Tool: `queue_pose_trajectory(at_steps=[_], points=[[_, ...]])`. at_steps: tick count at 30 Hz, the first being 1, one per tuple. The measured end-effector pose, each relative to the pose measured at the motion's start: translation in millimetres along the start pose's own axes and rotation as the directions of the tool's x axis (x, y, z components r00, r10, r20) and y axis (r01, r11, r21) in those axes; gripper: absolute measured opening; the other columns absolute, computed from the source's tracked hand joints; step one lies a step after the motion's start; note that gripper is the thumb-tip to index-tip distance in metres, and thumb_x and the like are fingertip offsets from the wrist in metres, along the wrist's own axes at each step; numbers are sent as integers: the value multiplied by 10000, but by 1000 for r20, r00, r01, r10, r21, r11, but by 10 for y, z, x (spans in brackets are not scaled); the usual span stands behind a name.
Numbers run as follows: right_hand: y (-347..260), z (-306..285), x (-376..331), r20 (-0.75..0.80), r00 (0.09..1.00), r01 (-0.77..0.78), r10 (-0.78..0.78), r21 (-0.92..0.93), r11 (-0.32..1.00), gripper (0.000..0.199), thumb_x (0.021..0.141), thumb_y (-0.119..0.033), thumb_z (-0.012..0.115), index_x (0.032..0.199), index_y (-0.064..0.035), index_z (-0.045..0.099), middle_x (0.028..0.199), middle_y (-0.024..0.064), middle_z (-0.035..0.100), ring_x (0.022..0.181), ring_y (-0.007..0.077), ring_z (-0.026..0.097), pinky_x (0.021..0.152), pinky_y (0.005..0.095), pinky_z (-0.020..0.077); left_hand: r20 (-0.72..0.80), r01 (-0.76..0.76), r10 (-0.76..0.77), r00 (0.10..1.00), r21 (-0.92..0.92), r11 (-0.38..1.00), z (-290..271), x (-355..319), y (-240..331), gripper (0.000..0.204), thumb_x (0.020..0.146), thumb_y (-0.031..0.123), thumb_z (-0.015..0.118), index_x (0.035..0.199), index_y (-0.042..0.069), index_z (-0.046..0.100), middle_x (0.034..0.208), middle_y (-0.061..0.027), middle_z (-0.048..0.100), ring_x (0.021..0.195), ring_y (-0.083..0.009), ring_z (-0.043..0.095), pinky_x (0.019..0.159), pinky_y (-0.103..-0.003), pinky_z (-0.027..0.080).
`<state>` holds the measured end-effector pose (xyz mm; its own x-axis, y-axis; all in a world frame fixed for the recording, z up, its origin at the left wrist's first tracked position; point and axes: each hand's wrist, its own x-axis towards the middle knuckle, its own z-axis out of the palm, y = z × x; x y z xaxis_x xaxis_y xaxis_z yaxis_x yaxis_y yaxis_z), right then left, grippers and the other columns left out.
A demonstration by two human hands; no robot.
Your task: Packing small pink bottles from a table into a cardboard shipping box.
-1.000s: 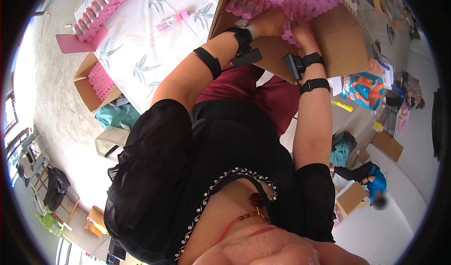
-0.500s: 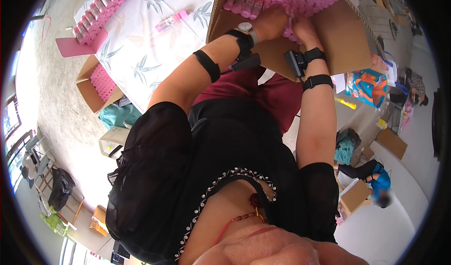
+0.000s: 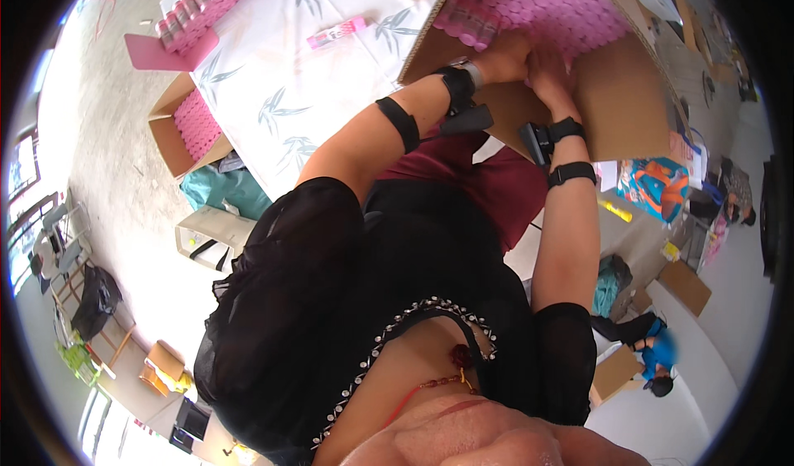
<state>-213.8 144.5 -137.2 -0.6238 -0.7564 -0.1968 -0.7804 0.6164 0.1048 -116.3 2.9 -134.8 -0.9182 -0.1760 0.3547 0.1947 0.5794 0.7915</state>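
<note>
Two hands are up at the rim of a big cardboard box (image 3: 612, 110) that sits on the counter (image 3: 273, 77), right in front of the person. Left hand (image 3: 506, 55) looks curled over the near edge, fingers pressed together around the pink tubes (image 3: 546, 7) at the box's left corner, though I can't tell exactly which one it's pinching. Right hand (image 3: 547, 62) sits just beside it, touching the same patch of pink, fingers tucked in and mostly hidden, so I can't say how it's set.

My guess is these tubes are light, stiff and a bit slick, packed upright in tight rows, so best to grab one by its cap end and pull straight up. The whole box probably gets heavy and the cardboard flexes, so hold it from under the corners.

Farther out on the leafy cloth lies one loose pink tube (image 3: 335, 32), then a row of more tubes (image 3: 207, 7) at the far edge. A smaller open box (image 3: 186, 127) with pink inside sits on the floor to the left.
</note>
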Motion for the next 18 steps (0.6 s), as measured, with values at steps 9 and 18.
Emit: queue_pose_trajectory(at_steps=[9,18], points=[[183,124,-224,-205,974,-72,101,141,987,606,1025,-472,325,1537,-151,358,1591,123,355,1477,292,311,1133,671,229,104,-269,316,943,-322,908,-1767,-837,1294,413,843,-56,570,1253,-45,617,1150,-222,689,1054,-338,685,969,-390,531],[16,-90,-270,-161,967,-183,196,94,979,593,1026,-464,310,1531,-161,376,1590,114,358,1475,286,316,1118,687,242,-500,405,-171,849,408,818,-2516,-1074,-1789,380,817,121,644,1184,25,672,1139,-148,710,1064,-340,644,932,-440,504]])
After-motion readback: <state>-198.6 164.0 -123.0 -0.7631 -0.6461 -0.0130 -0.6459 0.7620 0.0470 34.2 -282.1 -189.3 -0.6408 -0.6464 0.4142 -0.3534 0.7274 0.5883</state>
